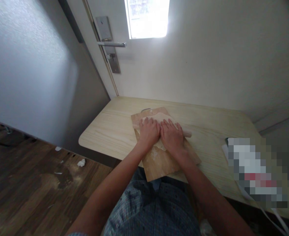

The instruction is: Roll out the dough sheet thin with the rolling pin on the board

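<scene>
A wooden cutting board (160, 164) lies on a pale wooden table (115, 131). A flat sheet of pale dough (160, 117) is spread on the board. A wooden rolling pin (187, 133) lies across the dough, mostly covered by my hands. My left hand (148, 131) and my right hand (171, 135) rest side by side on the pin, palms down, fingers stretched out flat. One end of the pin sticks out to the right of my right hand.
A blurred-out object (256, 172) sits on the table's right side with a white cable (272, 214) running off the edge. A door with a metal handle (111, 44) stands behind the table's left end. Scraps of litter (81, 162) lie on the dark wooden floor.
</scene>
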Demonstrator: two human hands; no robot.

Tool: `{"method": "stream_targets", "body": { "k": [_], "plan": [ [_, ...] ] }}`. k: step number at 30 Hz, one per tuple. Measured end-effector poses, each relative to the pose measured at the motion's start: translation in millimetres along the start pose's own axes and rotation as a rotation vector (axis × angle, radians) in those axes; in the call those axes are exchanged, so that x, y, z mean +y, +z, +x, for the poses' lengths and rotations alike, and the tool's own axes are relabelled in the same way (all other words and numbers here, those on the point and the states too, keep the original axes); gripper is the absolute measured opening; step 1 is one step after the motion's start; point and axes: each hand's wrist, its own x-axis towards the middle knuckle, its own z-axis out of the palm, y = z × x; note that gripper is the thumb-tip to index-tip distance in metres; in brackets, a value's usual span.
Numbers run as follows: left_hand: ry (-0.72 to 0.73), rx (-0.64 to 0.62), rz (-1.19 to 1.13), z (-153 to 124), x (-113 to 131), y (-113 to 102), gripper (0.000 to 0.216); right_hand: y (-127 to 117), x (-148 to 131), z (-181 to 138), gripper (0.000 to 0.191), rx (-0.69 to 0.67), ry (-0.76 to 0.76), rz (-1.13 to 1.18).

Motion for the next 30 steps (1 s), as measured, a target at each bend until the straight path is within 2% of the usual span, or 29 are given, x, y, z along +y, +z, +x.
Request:
{"method": "stream_targets", "body": {
  "k": [9, 16, 24, 30],
  "plan": [
    [-0.004, 0.047, -0.002, 14.9, -2.5, 8.7, 0.037, 4.9, 5.5, 13.9, 0.042, -0.037, 0.006, -0.079],
    [-0.056, -0.035, -0.068, 60.6, -6.2, 17.7, 0.034, 14.7, 17.8, 58.9, 0.042, -0.101, 0.07, -0.067],
    [-0.095, -0.14, -0.121, 110.0, -13.3, 30.5, 0.033, 25.0, 34.3, 105.8, 0.044, -0.266, 0.116, -0.004],
    [-0.059, -0.14, -0.134, 135.6, -14.9, 37.0, 0.032, 41.1, 43.5, 131.4, 0.039, -0.138, 0.142, 0.002]
  ]
}}
